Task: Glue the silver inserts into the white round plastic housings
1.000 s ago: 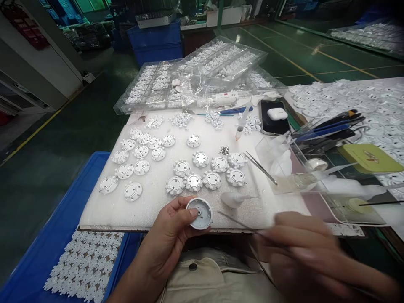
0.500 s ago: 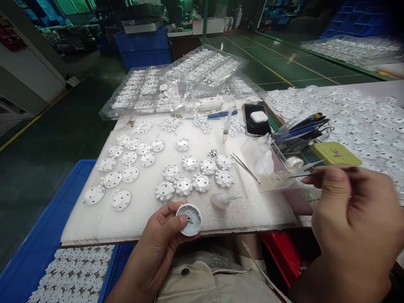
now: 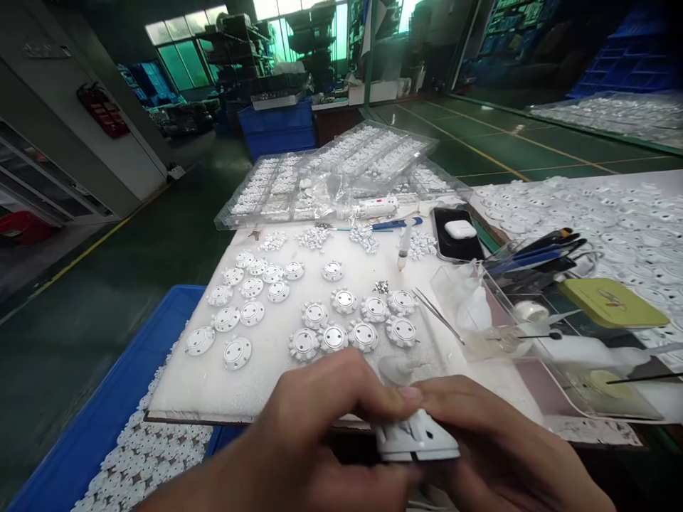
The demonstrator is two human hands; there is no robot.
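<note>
My left hand and my right hand meet at the table's front edge, both closed around a white round plastic housing. The housing is tilted, its outer side and rim showing between the fingers. Just behind them a small translucent squeeze bottle lies on the white foam sheet. Several white discs with two dark holes each are spread over the foam, some ringed with small white pieces. Tweezers rest to the right, near a little heap of metal bits.
Behind the discs lie piles of small white parts, a syringe and a blue-handled tool. Clear trays sit at the back. A clear organiser, a yellow-green tin and a phone stand right. A blue crate is left.
My right hand has come from the organiser on the right to the housing and no longer holds the thin tool. The housing has been turned over. The view has tipped upward.
</note>
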